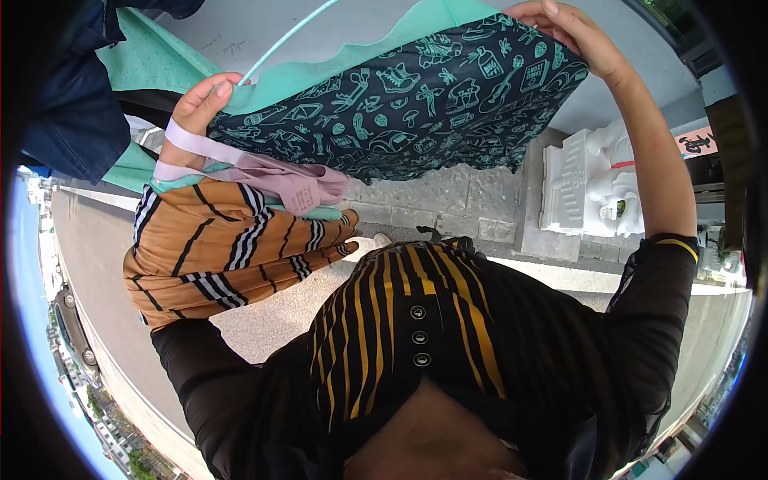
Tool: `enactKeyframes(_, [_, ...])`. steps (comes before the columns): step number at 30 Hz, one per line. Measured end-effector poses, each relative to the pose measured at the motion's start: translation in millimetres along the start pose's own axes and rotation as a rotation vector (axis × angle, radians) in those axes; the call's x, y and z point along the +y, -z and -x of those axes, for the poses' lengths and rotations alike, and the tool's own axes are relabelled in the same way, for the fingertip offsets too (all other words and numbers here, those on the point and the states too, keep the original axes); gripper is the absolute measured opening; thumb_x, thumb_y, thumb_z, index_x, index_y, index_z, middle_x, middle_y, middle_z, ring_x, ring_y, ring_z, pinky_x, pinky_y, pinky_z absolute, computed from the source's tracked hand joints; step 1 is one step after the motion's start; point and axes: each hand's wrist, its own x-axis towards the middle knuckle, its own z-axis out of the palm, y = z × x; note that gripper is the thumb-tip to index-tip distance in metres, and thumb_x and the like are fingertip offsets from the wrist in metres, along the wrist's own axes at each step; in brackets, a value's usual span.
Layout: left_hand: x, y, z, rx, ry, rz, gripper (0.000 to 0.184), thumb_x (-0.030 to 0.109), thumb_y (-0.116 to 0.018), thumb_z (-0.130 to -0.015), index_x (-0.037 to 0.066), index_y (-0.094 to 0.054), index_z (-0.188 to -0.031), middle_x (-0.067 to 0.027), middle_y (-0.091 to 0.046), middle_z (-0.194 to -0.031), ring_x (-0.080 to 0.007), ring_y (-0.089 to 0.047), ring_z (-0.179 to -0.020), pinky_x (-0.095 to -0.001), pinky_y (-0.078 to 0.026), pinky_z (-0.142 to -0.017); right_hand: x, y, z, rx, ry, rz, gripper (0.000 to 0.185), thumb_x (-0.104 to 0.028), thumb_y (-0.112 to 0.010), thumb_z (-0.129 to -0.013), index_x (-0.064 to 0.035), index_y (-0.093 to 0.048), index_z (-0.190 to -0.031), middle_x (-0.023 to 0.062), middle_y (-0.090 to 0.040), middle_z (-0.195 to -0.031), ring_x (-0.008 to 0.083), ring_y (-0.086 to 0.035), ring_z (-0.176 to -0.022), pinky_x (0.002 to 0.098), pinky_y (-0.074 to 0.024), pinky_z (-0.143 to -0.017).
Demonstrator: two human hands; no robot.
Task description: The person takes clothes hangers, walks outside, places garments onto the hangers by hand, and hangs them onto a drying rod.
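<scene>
Grey paving (472,196) and a pale grey surface (640,48) lie behind two raised hands. Left hand (200,104) pinches the upper left corner of one printed cloth (400,104); right hand (578,32) grips its upper right corner. Held up between them, off the ground, the cloth is dark navy, crowded with mint line drawings, among them a boot, a guitar and a bottle; a plain mint band runs along its top edge, and its lower edge hangs loose and uneven. One mint cord (264,56) rises from beside the left thumb. One pink strap piece (296,188) is looped around the left wrist, and one tan cloth (216,256), striped black and white, drapes over that forearm. Farther off, beyond the printed cloth's right edge, sits one white sculpture (604,180). Three round buttons (420,338) show on the striped top (376,320).
</scene>
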Motion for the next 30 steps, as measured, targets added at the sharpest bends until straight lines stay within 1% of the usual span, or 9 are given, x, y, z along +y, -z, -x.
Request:
enactKeyframes(2, [-8.3, 9.6, -3.0, 0.03, -0.002, 0.019, 0.029, 0.025, -0.056, -0.085, 0.002, -0.059, -0.103, -0.0021, -0.059, -0.094, -0.0096, -0.051, -0.091, -0.0224, -0.037, -0.084, -12.6, 5.3, 6.8, -0.253, 0.09, 0.278, 0.038, -0.027, -0.058, -0.084, -0.0039, -0.056, -0.113, 0.004, -0.063, -0.092, 0.0088, -0.057, -0.08, 0.0196, -0.0454, -0.071])
enactKeyframes(3, [-6.3, 10.8, -2.0, 0.039, 0.012, 0.067, 0.028, 0.024, -0.056, -0.086, 0.002, -0.059, -0.103, -0.0008, -0.058, -0.093, -0.0089, -0.051, -0.089, -0.0213, -0.036, -0.082, -30.8, -6.2, 15.8, -0.277, -0.096, 0.232, 0.04, -0.025, -0.058, -0.084, 0.0006, -0.054, -0.114, 0.0034, -0.062, -0.095, 0.0078, -0.055, -0.087, 0.021, -0.0431, -0.079])
enactKeyframes(8, [-0.9, 21.9, -6.0, 0.175, -0.26, -0.268, 0.022, 0.021, -0.05, -0.09, 0.002, -0.057, -0.097, -0.0024, -0.057, -0.086, -0.0104, -0.049, -0.082, -0.0211, -0.037, -0.076, -46.2, 1.2, 33.3, -0.184, -0.033, 0.148, 0.034, -0.02, -0.055, -0.086, 0.0022, -0.054, -0.112, 0.0024, -0.062, -0.097, 0.0071, -0.055, -0.085, 0.0209, -0.0439, -0.079])
enactKeyframes(11, [15.2, 23.2, 0.0, 0.33, -0.407, -0.823, 0.022, 0.021, -0.045, -0.091, 0.003, -0.055, -0.097, -0.0126, -0.055, -0.083, -0.019, -0.05, -0.077, -0.0255, -0.04, -0.071, -55.6, 28.2, 48.0, -0.155, -0.006, 0.245, 0.027, -0.025, -0.058, -0.084, -0.003, -0.06, -0.099, 0.0011, -0.064, -0.088, 0.0105, -0.059, -0.07, 0.023, -0.0476, -0.067])
enactKeyframes(16, [3.4, 41.0, -8.1, 0.502, -0.527, -0.973, 0.023, 0.023, -0.044, -0.091, 0.005, -0.057, -0.099, -0.0113, -0.057, -0.083, -0.0204, -0.051, -0.075, -0.0287, -0.041, -0.07, -80.6, 52.5, 75.6, -0.605, -0.374, 0.278, 0.033, -0.024, -0.059, -0.083, 0.005, -0.06, -0.099, 0.0024, -0.064, -0.086, 0.0071, -0.055, -0.073, 0.0203, -0.0462, -0.071])
enactKeyframes(20, [-14.4, 42.8, -24.1, 0.315, -0.37, -0.371, 0.025, 0.024, -0.047, -0.091, 0.003, -0.059, -0.096, -0.0038, -0.059, -0.092, -0.01, -0.05, -0.087, -0.0243, -0.038, -0.08, -94.3, 40.5, 77.9, -0.545, -0.292, 0.058, 0.032, -0.024, -0.062, -0.081, 0.0055, -0.06, -0.094, 0.0032, -0.064, -0.086, 0.0076, -0.056, -0.073, 0.0213, -0.0471, -0.071])
enactKeyframes(22, [-23.2, 31.1, -19.6, 0.064, -0.313, 0.033, 0.031, 0.027, -0.045, -0.09, 0.004, -0.052, -0.11, -0.0106, -0.057, -0.108, -0.0176, -0.051, -0.105, -0.0279, -0.036, -0.091, -90.8, 31.2, 78.2, -0.476, -0.237, 0.073, 0.033, -0.025, -0.063, -0.08, 0.0034, -0.061, -0.096, 0.0041, -0.064, -0.087, 0.0081, -0.058, -0.075, 0.0218, -0.0476, -0.072])
enactKeyframes(24, [-22.9, 35.4, -13.5, 0.129, -0.377, 0.309, 0.039, 0.032, -0.041, -0.091, 0.003, -0.045, -0.116, -0.0147, -0.052, -0.118, -0.0232, -0.047, -0.113, -0.0322, -0.035, -0.094, -96.1, 28.9, 78.6, -0.208, -0.17, -0.022, 0.036, -0.028, -0.065, -0.078, 0.0013, -0.06, -0.098, 0.0052, -0.064, -0.088, 0.0087, -0.059, -0.075, 0.0216, -0.0478, -0.072])
enactKeyframes(30, [-33.7, 28.2, 3.2, 0.071, -0.16, 0.359, 0.039, 0.032, -0.037, -0.092, 0.003, -0.045, -0.117, -0.0142, -0.048, -0.122, -0.0234, -0.046, -0.113, -0.035, -0.034, -0.096, -105.6, 7.4, 53.5, -0.071, -0.281, -0.103, 0.038, -0.028, -0.066, -0.076, 0.0002, -0.06, -0.1, 0.0053, -0.065, -0.088, 0.0088, -0.06, -0.072, 0.0206, -0.0477, -0.071])
